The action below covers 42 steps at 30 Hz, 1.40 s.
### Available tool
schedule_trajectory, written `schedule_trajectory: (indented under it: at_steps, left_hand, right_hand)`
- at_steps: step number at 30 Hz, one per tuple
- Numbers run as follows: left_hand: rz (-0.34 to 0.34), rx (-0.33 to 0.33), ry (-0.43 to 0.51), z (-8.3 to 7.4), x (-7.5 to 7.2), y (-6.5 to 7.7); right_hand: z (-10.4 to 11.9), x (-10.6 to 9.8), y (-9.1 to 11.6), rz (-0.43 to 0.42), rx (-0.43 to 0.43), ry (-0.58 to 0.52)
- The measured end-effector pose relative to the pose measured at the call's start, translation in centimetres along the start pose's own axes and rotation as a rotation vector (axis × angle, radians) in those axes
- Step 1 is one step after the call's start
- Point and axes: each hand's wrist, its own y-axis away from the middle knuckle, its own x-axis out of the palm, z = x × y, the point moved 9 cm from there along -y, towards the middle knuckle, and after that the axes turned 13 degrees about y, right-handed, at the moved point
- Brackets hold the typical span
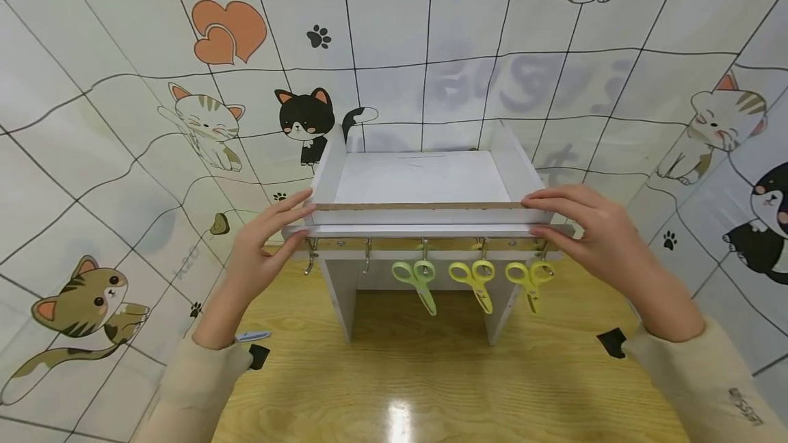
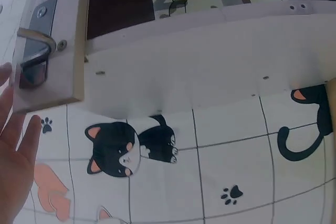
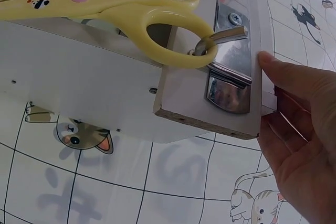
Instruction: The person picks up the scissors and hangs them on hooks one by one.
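Observation:
A white open-topped tray (image 1: 425, 215) sits on a white stand with legs (image 1: 341, 292). My left hand (image 1: 261, 241) holds its left front corner, fingers along the tray's side and thumb lower at the shelf edge. At the right front corner, my right hand (image 1: 591, 234) grips likewise; the right wrist view shows the thumb against the board's edge. Below hangs a row of metal hooks (image 1: 368, 255). Green scissors (image 1: 421, 282) and two yellow pairs, the middle scissors (image 1: 477, 282) and the right scissors (image 1: 531, 282), dangle from hooks. The left fingertips are partly hidden in the left wrist view.
The stand rests on a wood-grain surface (image 1: 394, 374). A cat-patterned tiled sheet (image 1: 394, 39) rises behind and along both sides. On the left lies a slim light-blue object (image 1: 254, 336). Dark patches, a left patch (image 1: 259, 357) and a right patch (image 1: 611, 342), show by the sleeves.

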Motion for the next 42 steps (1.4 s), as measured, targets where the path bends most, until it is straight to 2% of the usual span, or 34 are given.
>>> schedule_trajectory:
  at_steps: [4, 9, 11, 14, 16, 18, 21, 25, 28, 31, 33, 36, 42]
  left_hand:
    - [-0.069, -0.081, 0.008, 0.9, -1.9, 1.8]
    - [-0.132, -0.237, 0.02, 2.6, -4.2, 5.3]
    - [-0.176, -0.345, 0.022, 3.7, -5.2, 7.2]
    - [-0.23, -0.571, -0.01, 5.5, -6.4, 10.5]
    - [-0.237, -0.713, -0.024, 6.6, -6.9, 12.8]
    - [-0.233, -0.827, 0.001, 7.8, -7.2, 15.1]
    - [-0.258, -0.957, 0.178, 9.6, -7.0, 18.5]
    - [-0.369, -1.15, 0.478, 11.9, -6.7, 23.2]
    - [-0.435, -1.304, 0.606, 12.9, -6.5, 26.6]
    - [-0.481, -1.447, 0.656, 13.4, -6.5, 29.6]
    - [-0.488, -1.504, 0.673, 13.6, -6.4, 31.2]
    - [-0.476, -1.55, 0.701, 13.9, -6.1, 33.4]
    - [-0.363, -1.589, 0.96, 14.5, -4.4, 37.0]
  right_hand:
    - [0.0, 0.0, -0.2, 0.008, 0.008, 0.016]
    - [0.0, 0.0, -0.2, 0.001, 0.005, 0.007]
    - [0.0, 0.1, -0.1, 0.001, 0.014, 0.001]
    - [0.1, 0.2, 0.1, 0.001, 0.02, -0.003]
    - [0.2, 0.2, 0.2, -0.001, 0.017, -0.009]
    - [0.2, 0.2, 0.3, -0.006, 0.015, -0.017]
    - [0.2, 0.2, 0.2, -0.007, 0.01, -0.023]
    - [0.2, 0.2, 0.0, 0.012, 0.021, -0.008]
    - [0.2, 0.2, -0.1, 0.027, 0.034, 0.009]
    - [0.2, 0.3, -0.1, 0.029, 0.036, 0.009]
    - [0.2, 0.2, -0.1, 0.028, 0.036, 0.004]
    - [0.2, 0.2, 0.0, 0.017, 0.032, -0.008]
    - [0.2, 0.2, 0.1, 0.004, 0.025, -0.014]
